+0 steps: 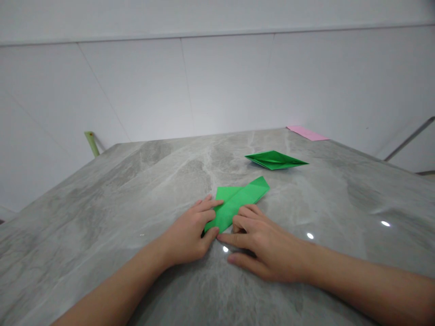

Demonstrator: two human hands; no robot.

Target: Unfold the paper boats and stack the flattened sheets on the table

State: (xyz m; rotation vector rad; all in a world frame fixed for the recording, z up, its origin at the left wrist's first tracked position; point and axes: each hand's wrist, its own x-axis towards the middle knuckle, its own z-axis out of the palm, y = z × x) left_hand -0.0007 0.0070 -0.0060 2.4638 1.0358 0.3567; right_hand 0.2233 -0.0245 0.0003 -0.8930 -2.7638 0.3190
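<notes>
A partly folded green paper (pixel 239 199) lies on the grey marble table (pixel 136 194) in front of me. My left hand (pixel 190 233) rests on its near left end, with the fingers laid over the paper and the thumb pinching its lower corner. From the right, my right hand (pixel 263 246) presses down with curled fingers on the paper's near edge, its index finger pointing at the same corner. A finished green folded paper piece (pixel 274 160) sits farther back to the right, apart from both hands.
A pink sheet of paper (pixel 307 133) lies at the table's far right corner. White wall panels stand behind the table. A green post (pixel 91 143) rises at the far left edge, and a metal rail (pixel 409 138) runs along the right.
</notes>
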